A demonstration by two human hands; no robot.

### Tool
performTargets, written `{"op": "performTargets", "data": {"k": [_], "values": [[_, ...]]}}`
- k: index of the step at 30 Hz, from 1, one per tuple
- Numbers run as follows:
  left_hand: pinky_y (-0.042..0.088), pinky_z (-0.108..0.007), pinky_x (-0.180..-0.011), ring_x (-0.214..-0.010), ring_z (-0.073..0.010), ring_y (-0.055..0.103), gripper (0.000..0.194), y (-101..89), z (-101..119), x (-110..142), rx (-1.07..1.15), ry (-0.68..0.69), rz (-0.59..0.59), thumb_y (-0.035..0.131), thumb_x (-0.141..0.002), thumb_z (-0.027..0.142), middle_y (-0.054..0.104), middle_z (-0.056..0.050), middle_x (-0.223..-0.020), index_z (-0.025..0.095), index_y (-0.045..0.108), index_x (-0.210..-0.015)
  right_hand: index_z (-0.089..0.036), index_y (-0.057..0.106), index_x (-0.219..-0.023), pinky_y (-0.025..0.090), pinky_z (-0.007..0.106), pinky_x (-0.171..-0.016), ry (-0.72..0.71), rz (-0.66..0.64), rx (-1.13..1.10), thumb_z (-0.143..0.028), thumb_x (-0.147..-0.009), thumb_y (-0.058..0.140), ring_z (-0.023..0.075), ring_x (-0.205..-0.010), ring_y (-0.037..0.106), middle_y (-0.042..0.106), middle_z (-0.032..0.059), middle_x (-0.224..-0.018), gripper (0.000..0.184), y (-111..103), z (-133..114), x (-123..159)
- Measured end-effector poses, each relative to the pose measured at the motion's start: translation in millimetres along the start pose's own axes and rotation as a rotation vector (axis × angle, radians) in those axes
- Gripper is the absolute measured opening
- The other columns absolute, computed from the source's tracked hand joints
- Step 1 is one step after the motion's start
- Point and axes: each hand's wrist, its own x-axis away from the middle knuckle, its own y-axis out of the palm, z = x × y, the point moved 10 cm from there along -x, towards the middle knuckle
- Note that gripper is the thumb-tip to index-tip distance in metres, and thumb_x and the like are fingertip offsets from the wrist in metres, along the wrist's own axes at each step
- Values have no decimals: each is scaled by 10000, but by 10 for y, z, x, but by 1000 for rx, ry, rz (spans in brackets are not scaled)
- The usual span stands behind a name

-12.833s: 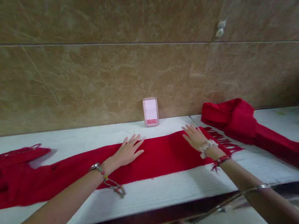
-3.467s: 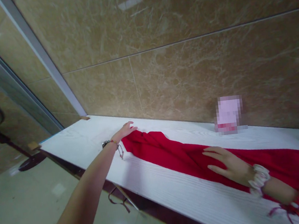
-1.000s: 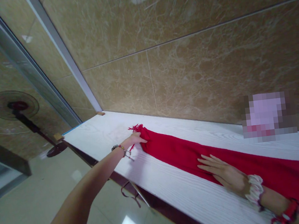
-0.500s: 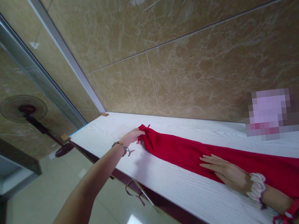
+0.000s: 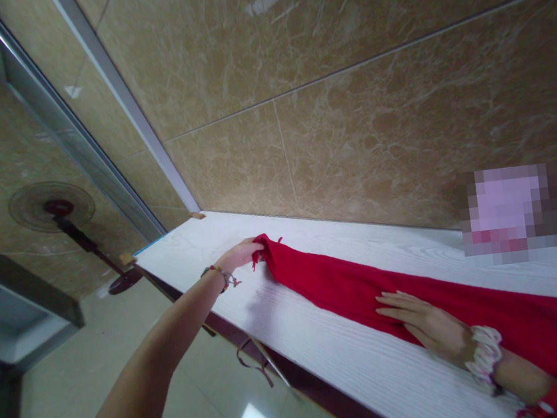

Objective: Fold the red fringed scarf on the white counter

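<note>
A long red scarf with short fringe at its far end lies folded lengthwise along a white wood-grain table. My left hand grips that fringed end and lifts it slightly, its fingertips partly hidden by the fabric. Farther along, my right hand rests flat on the scarf, fingers stretched out and pointing left. The near part of the scarf runs out of view at the right edge.
A tiled wall borders the table's back. Against it stands a blurred-out pinkish item. On the floor at left are a standing fan and a dark-framed box-like object. A brown strap hangs below the front edge.
My left hand has drawn the scarf's end slightly left, and the fold there looks smoother. The right hand stays flat on the fabric. The whole view has shifted a little.
</note>
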Motion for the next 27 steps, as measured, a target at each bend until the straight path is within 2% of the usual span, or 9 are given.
{"op": "performTargets", "data": {"k": [3, 5, 7, 9, 13, 16, 21, 24, 27], "values": [[431, -316, -819, -970, -198, 535, 574, 173, 125, 100, -182, 117, -50, 572, -615, 96, 544, -112, -1112, 117, 440, -1174, -182, 592, -1100, 339, 395, -993, -7, 5, 0, -153, -850, 294, 198, -1146, 441, 568, 99, -1158, 390, 5, 1, 1], [344, -343, -937, -1167, -244, 382, 847, 387, 221, 176, -423, 228, -125, 619, -565, 112, 341, -155, -1327, 134, 239, -1321, -185, 590, -1102, 334, 390, -997, -8, 7, -2, -147, -845, 297, 195, -1146, 441, 568, 96, -1158, 392, 10, 13, 3], [245, -368, -1007, -1269, -288, 191, 1045, 562, 260, 218, -656, 281, -178, 676, -522, 146, 138, -194, -1408, 116, 62, -1368, -191, 588, -1104, 328, 384, -1002, -8, 11, -9, -141, -839, 304, 192, -1149, 439, 567, 92, -1160, 392, 10, 35, 3], [191, -387, -1030, -1292, -306, 80, 1120, 648, 299, 218, -830, 303, -197, 708, -515, 183, 59, -217, -1416, 95, -12, -1369, -200, 584, -1109, 338, 381, -995, -23, -5, -18, -145, -834, 317, 190, -1143, 445, 567, 86, -1162, 387, 26, 47, 2], [180, -364, -1037, -1301, -258, 85, 871, 720, 462, 225, -1081, 449, -234, 598, -658, 121, 121, -182, -1417, 140, 94, -1369, -218, 574, -1117, 358, 383, -980, -43, -19, -16, -164, -834, 329, 182, -1134, 456, 568, 68, -1163, 378, 43, 58, 3], [191, -357, -1033, -1299, -252, 113, 791, 713, 519, 259, -1222, 546, -224, 547, -665, 50, 136, -164, -1417, 165, 171, -1351, -212, 577, -1112, 350, 383, -986, -36, 11, 5, -150, -834, 318, 177, -1139, 449, 573, 67, -1155, 386, 14, 43, 5], [218, -427, -1014, -1279, -325, 144, 883, 519, 642, 290, -1310, 567, 93, 672, -612, 226, 252, -208, -1353, 108, 179, -1335, -199, 583, -1101, 347, 382, -988, -30, 16, 4, -144, -838, 307, 174, -1138, 450, 575, 77, -1151, 385, -10, -4, 0], [278, -401, -989, -1242, -301, 268, 667, 426, 702, 309, -1337, 533, 233, 576, -717, 229, 380, -210, -1267, 75, 272, -1290, -206, 584, -1097, 346, 387, -989, -20, 13, 0, -147, -836, 312, 174, -1136, 453, 579, 70, -1146, 382, -15, 1, -1], [366, -336, -925, -1157, -229, 414, 442, 372, 713, 325, -1362, 498, 244, 404, -796, 88, 459, -178, -1212, 101, 362, -1236, -212, 582, -1101, 347, 391, -988, -19, 8, -7, -149, -834, 312, 177, -1139, 450, 576, 67, -1152, 384, -6, 14, 3]]}}
